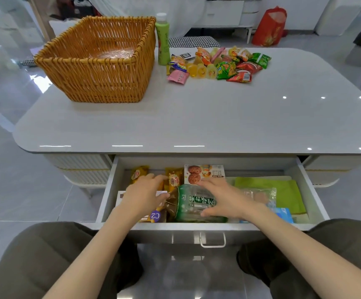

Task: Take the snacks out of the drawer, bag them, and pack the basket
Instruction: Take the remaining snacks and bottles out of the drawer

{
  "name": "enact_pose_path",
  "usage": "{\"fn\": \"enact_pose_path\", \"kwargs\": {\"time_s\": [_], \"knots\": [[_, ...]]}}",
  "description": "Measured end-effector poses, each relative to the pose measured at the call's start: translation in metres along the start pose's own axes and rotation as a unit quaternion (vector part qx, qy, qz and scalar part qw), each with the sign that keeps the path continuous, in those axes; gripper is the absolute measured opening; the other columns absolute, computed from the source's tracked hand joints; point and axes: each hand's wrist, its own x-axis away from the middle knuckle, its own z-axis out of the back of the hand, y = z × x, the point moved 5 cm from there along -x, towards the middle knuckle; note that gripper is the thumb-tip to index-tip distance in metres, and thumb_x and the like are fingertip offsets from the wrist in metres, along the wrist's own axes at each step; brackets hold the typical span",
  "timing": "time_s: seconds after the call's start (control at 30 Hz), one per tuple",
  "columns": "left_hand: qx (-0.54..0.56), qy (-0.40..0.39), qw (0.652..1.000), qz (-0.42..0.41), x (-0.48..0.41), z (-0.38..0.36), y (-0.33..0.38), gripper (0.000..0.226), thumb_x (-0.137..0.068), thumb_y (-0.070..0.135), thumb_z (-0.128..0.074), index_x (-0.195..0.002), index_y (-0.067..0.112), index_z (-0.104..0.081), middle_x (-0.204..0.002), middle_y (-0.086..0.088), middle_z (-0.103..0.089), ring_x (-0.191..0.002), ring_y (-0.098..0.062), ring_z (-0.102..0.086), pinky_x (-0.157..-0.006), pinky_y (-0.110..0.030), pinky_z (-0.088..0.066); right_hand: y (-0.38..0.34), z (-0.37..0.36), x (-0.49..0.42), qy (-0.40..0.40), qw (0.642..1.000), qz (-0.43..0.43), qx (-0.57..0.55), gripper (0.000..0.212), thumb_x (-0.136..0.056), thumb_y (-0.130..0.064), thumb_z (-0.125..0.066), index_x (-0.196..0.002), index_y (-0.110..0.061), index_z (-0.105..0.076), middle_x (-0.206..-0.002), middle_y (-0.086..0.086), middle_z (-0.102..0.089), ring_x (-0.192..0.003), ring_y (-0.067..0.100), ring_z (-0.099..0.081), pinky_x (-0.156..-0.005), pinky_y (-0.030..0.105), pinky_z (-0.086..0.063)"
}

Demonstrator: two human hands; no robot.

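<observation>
The drawer (309,190) under the table stands pulled out, full of snacks. My left hand (145,194) reaches in over yellow snack packets (174,179), its fingers relaxed and touching them. Spread above a green-labelled bottle (196,202) that lies on its side, my right hand (224,197) has its thumb against the bottle's near side. A cookie box (205,172) stands at the drawer's back. On the table's far left sits the wicker basket (97,76) with a clear bag inside it.
A pile of small snack packets (218,63) lies on the far side of the white table (196,117), next to an upright green bottle (163,39). Green bags (283,190) fill the drawer's right side. My knees flank the drawer handle (212,239).
</observation>
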Motion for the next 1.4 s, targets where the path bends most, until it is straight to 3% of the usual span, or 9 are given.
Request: {"fn": "enact_pose_path", "kwargs": {"time_s": [0.1,0.2,0.37,0.47,0.63,0.73,0.83,1.03,1.4], "knots": [[-0.01,-0.107,0.994,-0.004,-0.008,-0.014,-0.011,0.064,-0.093,0.045,-0.056,-0.148,0.032,-0.028,-0.152,0.001,-0.036,-0.136,-0.021,-0.037,-0.107,-0.038,-0.038,-0.006,-0.02,-0.019,-0.044,0.999,0.021,0.018,0.106,-0.076,-0.051,-0.073,-0.154,-0.026,-0.006,-0.161,-0.002,-0.011,-0.146,0.021,-0.013,-0.119,0.04,-0.02],[0.009,-0.151,0.988,-0.016,-0.013,-0.026,-0.01,0.066,-0.091,0.039,-0.061,-0.148,0.03,-0.029,-0.151,0.001,-0.038,-0.135,-0.021,-0.04,-0.106,-0.036,-0.041,-0.008,-0.034,-0.033,-0.056,0.997,0.018,0.043,0.117,-0.073,-0.056,-0.074,-0.154,-0.024,0.004,-0.16,0.005,-0.011,-0.145,0.029,-0.016,-0.118,0.046,-0.02],[-0.006,-0.159,0.987,-0.028,-0.021,-0.034,-0.007,0.059,-0.093,0.034,-0.06,-0.146,0.029,-0.035,-0.149,0.002,-0.042,-0.132,-0.019,-0.042,-0.104,-0.034,-0.043,-0.007,-0.029,-0.041,-0.025,0.998,0.015,0.055,0.116,-0.064,-0.064,-0.075,-0.151,-0.017,-0.014,-0.152,0.005,-0.032,-0.135,0.026,-0.035,-0.11,0.042,-0.036],[0.033,-0.148,0.988,-0.031,-0.022,-0.021,-0.005,0.052,-0.093,0.036,-0.059,-0.142,0.029,-0.043,-0.139,0.003,-0.051,-0.118,-0.016,-0.054,-0.095,-0.03,-0.049,-0.007,-0.027,-0.035,-0.006,0.998,0.019,0.067,0.115,-0.066,-0.063,-0.074,-0.152,-0.016,-0.013,-0.152,0.005,-0.031,-0.137,0.026,-0.032,-0.11,0.041,-0.036],[0.214,0.016,0.973,-0.089,-0.018,0.046,-0.004,0.034,-0.094,0.04,-0.05,-0.125,0.028,-0.058,-0.103,0.015,-0.064,-0.089,0.0,-0.061,-0.083,-0.027,-0.054,-0.015,0.003,-0.01,0.077,0.997,0.008,0.003,0.112,-0.062,-0.065,-0.075,-0.149,-0.023,-0.018,-0.148,-0.004,-0.035,-0.134,0.016,-0.035,-0.106,0.035,-0.039],[0.267,0.166,0.946,-0.075,-0.017,0.077,-0.021,0.034,-0.096,0.04,-0.048,-0.128,0.032,-0.056,-0.109,0.017,-0.062,-0.092,0.002,-0.057,-0.077,-0.019,-0.048,-0.026,0.034,0.009,0.161,0.983,-0.001,-0.087,0.093,-0.055,-0.069,-0.075,-0.132,-0.035,-0.036,-0.125,-0.015,-0.052,-0.113,0.007,-0.049,-0.094,0.034,-0.049],[0.157,0.223,0.962,-0.019,-0.019,0.083,-0.035,0.039,-0.098,0.038,-0.045,-0.136,0.03,-0.05,-0.13,0.006,-0.055,-0.113,-0.01,-0.053,-0.09,-0.031,-0.048,-0.034,0.067,0.024,0.248,0.952,-0.03,-0.175,0.088,-0.052,-0.067,-0.08,-0.125,-0.039,-0.04,-0.117,-0.024,-0.051,-0.107,-0.002,-0.048,-0.091,0.025,-0.046],[-0.099,0.153,0.983,0.011,-0.038,0.062,-0.03,0.05,-0.1,0.042,-0.038,-0.148,0.03,-0.032,-0.154,-0.001,-0.032,-0.139,-0.024,-0.033,-0.107,-0.041,-0.035,-0.044,0.12,0.003,0.41,0.883,-0.085,-0.212,0.1,-0.047,-0.068,-0.081,-0.127,-0.03,-0.034,-0.123,-0.014,-0.047,-0.113,0.005,-0.047,-0.087,0.028,-0.048],[-0.107,0.059,0.992,-0.018,-0.072,0.066,-0.05,0.057,-0.094,0.056,-0.042,-0.147,0.037,-0.029,-0.154,0.003,-0.029,-0.137,-0.02,-0.035,-0.105,-0.039,-0.038,-0.023,0.138,-0.084,0.502,0.803,-0.199,-0.254,0.105,-0.053,-0.059,-0.085,-0.132,-0.016,-0.031,-0.13,-0.001,-0.043,-0.125,0.017,-0.041,-0.091,0.04,-0.049]]}}
